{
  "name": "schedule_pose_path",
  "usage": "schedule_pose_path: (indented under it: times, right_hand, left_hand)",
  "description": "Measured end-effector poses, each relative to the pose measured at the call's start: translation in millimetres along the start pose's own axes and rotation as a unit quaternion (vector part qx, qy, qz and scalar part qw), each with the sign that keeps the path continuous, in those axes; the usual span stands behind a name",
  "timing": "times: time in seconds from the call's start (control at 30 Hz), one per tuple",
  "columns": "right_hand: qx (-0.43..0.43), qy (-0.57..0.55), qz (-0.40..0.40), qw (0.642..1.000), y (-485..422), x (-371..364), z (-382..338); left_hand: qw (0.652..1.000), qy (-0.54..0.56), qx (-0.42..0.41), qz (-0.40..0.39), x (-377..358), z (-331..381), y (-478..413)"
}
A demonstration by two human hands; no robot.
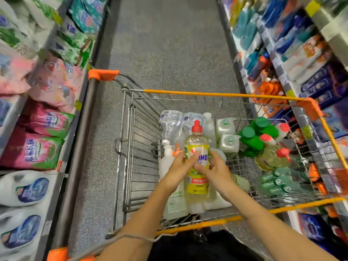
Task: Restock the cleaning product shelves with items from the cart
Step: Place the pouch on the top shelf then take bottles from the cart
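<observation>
While both hands hold it, the bottle (197,146) stands upright over the middle of the cart (207,95), with its red cap (197,127) pointing to 12 o'clock. The left hand (178,168) takes it from 9 o'clock, with the thumb lying across the yellow label (197,185). The right hand (216,170) takes it from 3 o'clock, with its fingers on the front of the label. The bottle sits right between the two hands. Each grip is wrapped on it about halfway up, and the cap and clear neck stick out above the fingers.

Big blue letters "OMO" can be read on the label, just above the right hand's fingers. Lower down is a red band with white writing too small to read.

A white pump bottle (166,159) lies at 9 o'clock from the bottle. Green-capped bottles (252,136) lie at 3 o'clock. Pink bags (32,153) fill the shelf (78,140) at 9 o'clock of the cart, and their blue writing is too blurred to read.
</observation>
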State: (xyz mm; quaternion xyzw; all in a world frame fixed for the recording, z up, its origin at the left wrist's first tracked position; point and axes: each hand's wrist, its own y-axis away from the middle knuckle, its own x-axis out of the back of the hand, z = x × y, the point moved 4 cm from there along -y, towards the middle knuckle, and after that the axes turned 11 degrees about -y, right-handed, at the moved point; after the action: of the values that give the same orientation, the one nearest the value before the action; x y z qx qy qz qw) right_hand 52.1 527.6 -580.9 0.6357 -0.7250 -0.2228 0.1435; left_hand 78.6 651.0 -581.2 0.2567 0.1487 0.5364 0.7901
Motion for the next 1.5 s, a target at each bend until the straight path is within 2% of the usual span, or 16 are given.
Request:
schedule_pose_path:
  times: [0.27,0.57,0.83,1.0,1.17,1.33,1.4,1.5]
  right_hand:
    - [0.13,-0.096,0.01,0.987,66.1,60.6,-58.4]
    - [0.301,-0.136,0.097,0.939,188.6,170.8,-102.4]
    - [0.39,-0.161,0.256,0.87,322.3,286.7,-108.6]
    - [0.417,-0.164,0.346,0.824,395.5,343.4,-108.4]
    - [0.437,-0.157,0.449,0.763,455.1,394.2,-99.1]
    - [0.453,-0.143,0.547,0.689,511.1,439.7,-87.5]
    - [0.455,-0.139,0.588,0.654,533.7,458.2,-83.1]
    - [0.459,-0.131,0.636,0.606,566.6,482.4,-77.3]
  left_hand:
    - [0.992,-0.02,-0.121,0.01,-65.5,68.6,28.6]
    - [0.951,-0.062,-0.287,-0.093,-208.3,145.0,102.0]
    - [0.874,-0.116,-0.413,-0.227,-368.1,184.6,181.7]
    - [0.821,-0.124,-0.455,-0.322,-457.2,200.8,224.3]
    - [0.757,-0.151,-0.488,-0.409,-543.6,208.4,257.0]
    - [0.665,-0.194,-0.536,-0.483,-627.5,212.8,286.7]
    - [0.639,-0.188,-0.535,-0.52,-659.9,216.4,294.4]
    - [0.616,-0.163,-0.56,-0.53,-702.4,219.0,305.4]
